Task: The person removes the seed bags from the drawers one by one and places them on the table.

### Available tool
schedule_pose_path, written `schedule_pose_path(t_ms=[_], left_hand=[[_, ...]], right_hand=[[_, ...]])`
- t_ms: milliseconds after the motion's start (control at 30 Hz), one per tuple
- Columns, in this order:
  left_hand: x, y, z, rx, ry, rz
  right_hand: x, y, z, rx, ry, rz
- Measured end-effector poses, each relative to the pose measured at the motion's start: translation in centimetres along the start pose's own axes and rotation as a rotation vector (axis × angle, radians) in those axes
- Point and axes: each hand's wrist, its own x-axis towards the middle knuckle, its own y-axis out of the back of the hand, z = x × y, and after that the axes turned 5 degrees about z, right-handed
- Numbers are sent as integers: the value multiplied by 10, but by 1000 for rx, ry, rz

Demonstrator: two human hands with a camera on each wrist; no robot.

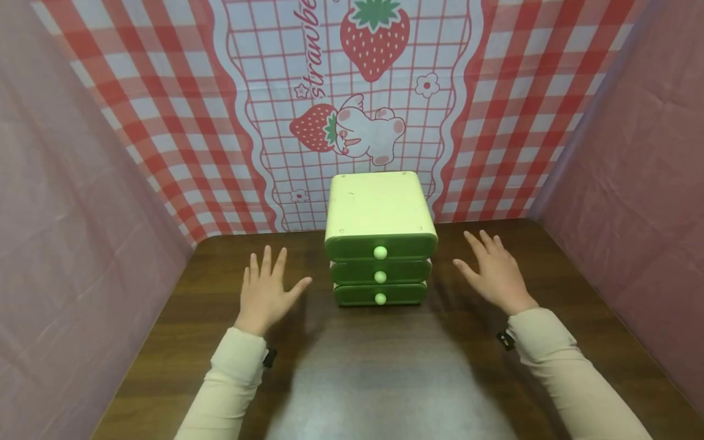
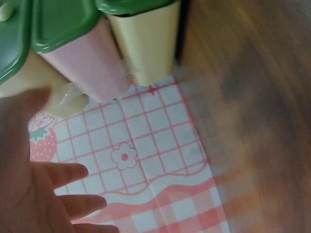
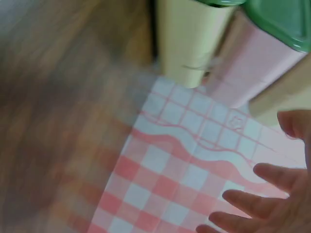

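Green three-drawer mini cabinet at 12 o'clock on the dark wooden desk, against the strawberry-print checked backdrop; all three drawers pushed in, one pale round knob on each front.

Left hand at 9 o'clock of the cabinet — fingers spread and straight, released, gripping nothing, apart from the cabinet's side.

Right hand at 3 o'clock — fingers likewise extended, released, apart from the cabinet.

Cream sleeves on both forearms. Wrist views blurred; cabinet underside and checked cloth visible beyond the fingertips.
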Motion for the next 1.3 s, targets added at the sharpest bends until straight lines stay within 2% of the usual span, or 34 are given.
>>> schedule_pose_path(t_ms=[167, 333, 467, 567, 633, 733, 867, 933, 1033, 1133, 1200, 1300], left_hand=[[5, 11, 5, -122, -15, 87], [8, 19, 14, -287, 14, 152], [14, 21, 22, -458, 38, 225], [20, 21, 31, -624, 53, 271], [24, 20, 36, -745, 65, 275], [30, 19, 46, -909, 91, 239], [38, 16, 58, -1017, 131, 171], [42, 14, 65, -1070, 161, 137], [47, 13, 73, -1225, 208, 88], [51, 12, 80, -1377, 243, 63], [54, 11, 84, -1413, 251, 60], [56, 11, 89, -1390, 262, 49]], right_hand=[[1, 16, -11, 212, -30, 122], [1, 29, -26, 366, -84, 214], [2, 36, -39, 489, -96, 274], [2, 41, -53, 606, -90, 275], [2, 43, -64, 675, -76, 263], [1, 43, -78, 759, -48, 231], [-2, 38, -96, 829, 5, 173], [-3, 34, -104, 841, 27, 128], [-4, 27, -114, 854, 39, 52], [-4, 17, -121, 866, 13, -24], [-3, 10, -125, 884, -20, -71], [-2, 1, -130, 927, -79, -147]])
